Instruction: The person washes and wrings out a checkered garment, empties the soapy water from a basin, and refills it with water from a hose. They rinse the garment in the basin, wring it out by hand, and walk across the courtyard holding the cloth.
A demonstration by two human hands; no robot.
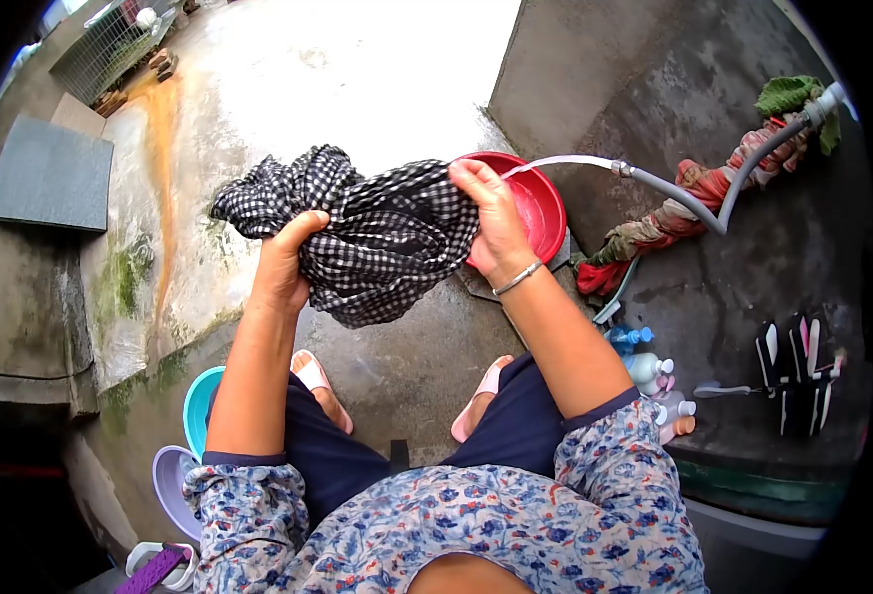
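A bunched black-and-white checked cloth hangs in the air between my two hands. My left hand grips it near the middle, thumb on top and the other fingers hidden beneath the fabric. At its right end, my right hand pinches the edge between thumb and fingers; a bracelet circles that wrist. Just behind my right hand is a red basin, partly covered by the hand and cloth. A grey hose reaches over the basin, and a pale stream runs from its end into it.
A twisted red-and-beige cloth lies on the dark slab at right, near several bottles, a small brush and black-and-white items. A teal basin and a lilac basin stand at lower left. A grey board leans farther off.
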